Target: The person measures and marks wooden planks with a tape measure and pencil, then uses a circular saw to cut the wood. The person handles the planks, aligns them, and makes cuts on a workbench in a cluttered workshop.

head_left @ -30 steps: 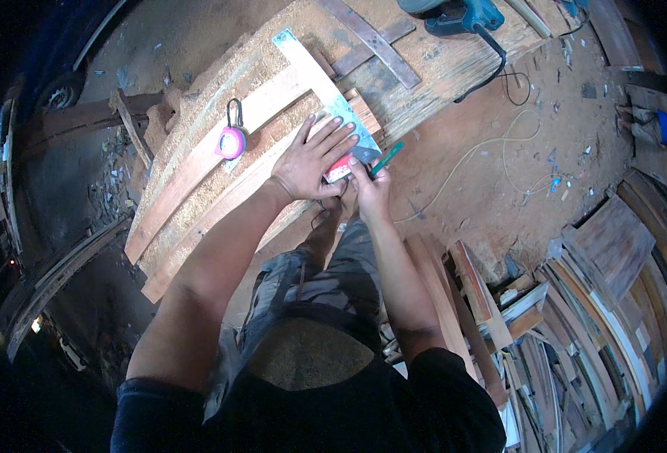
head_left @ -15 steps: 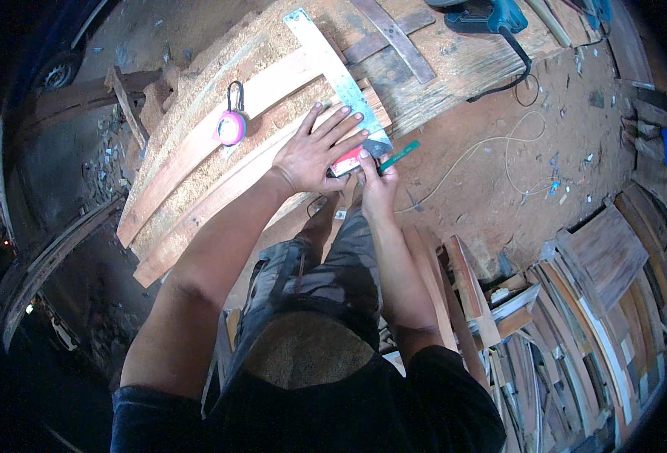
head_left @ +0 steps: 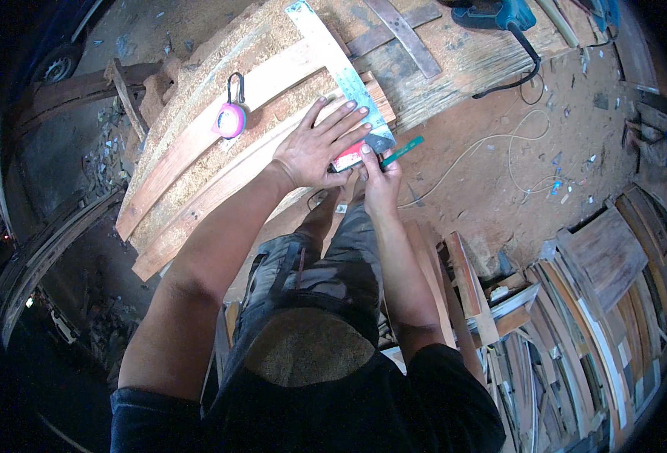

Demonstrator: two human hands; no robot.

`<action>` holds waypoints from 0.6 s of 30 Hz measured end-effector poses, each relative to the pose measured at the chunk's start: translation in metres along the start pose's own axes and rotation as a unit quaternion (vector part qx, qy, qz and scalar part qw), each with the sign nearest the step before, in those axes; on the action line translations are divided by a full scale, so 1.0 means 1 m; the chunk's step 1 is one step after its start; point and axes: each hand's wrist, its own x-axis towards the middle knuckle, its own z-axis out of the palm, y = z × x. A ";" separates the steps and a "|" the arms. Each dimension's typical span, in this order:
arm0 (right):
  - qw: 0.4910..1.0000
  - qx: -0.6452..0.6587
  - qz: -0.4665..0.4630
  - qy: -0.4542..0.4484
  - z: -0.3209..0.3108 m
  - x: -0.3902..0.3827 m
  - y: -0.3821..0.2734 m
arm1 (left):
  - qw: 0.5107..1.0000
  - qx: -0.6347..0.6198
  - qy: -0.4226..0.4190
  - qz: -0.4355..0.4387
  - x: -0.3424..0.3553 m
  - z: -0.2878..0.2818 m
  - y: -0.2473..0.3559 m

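On the tabletop (head_left: 424, 98), a board (head_left: 205, 213) is running toward eight o'clock; a steel square (head_left: 339, 64) is crossing it toward eleven. The left hand (head_left: 314, 145) is resting flat, grip released; the right hand (head_left: 381, 185) is grasping square and green pencil (head_left: 404, 151).

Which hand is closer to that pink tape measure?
Left. The left hand lies to the right of the pink tape measure; the right hand is farther right, beyond the left hand.
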 end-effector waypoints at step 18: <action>0.970 -0.153 -0.171 0.076 -0.006 0.043 -0.093 | 1.000 -0.029 0.003 0.000 -0.001 -0.003 0.000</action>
